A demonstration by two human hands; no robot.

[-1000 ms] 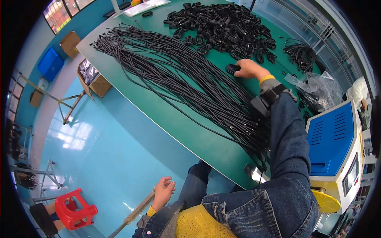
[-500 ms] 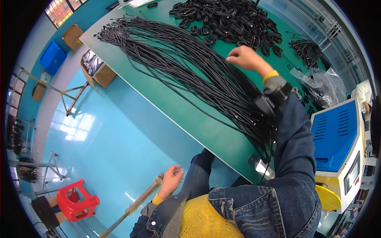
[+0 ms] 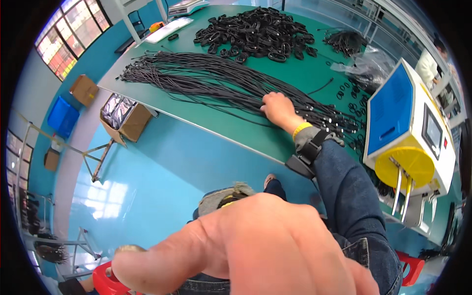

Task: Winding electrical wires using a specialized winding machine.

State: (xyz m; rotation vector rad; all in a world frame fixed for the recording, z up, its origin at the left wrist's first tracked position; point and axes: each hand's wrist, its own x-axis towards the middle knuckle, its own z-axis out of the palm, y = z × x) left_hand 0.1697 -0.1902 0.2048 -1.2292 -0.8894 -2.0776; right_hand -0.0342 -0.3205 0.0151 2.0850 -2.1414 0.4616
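A long bundle of thin black cables (image 3: 206, 73) lies along the green table, its ends fanned out at both sides. Over the bundle's right part rests my right hand (image 3: 279, 109), fingers curled down against the cables; what the fingertips hold, if anything, is hidden. A yellow band and a black strap ring that wrist. My left hand (image 3: 275, 241) looms very large in front of the view, back upward and thumb out to the left. Its other fingers run out of the lower edge, so their grip cannot be seen.
Coiled black cables (image 3: 260, 34) are heaped at the table's back. At right stand a blue-and-white machine (image 3: 391, 105) with a yellow disc, small black rings (image 3: 352, 108) and a clear plastic bag (image 3: 376, 61). A carton (image 3: 135, 123) stands left of the table, a red stool (image 3: 105, 280) lower left.
My left hand has come up from beside my lap to close before the view. My right hand has gone from above the far cables down onto the bundle. The view has shifted.
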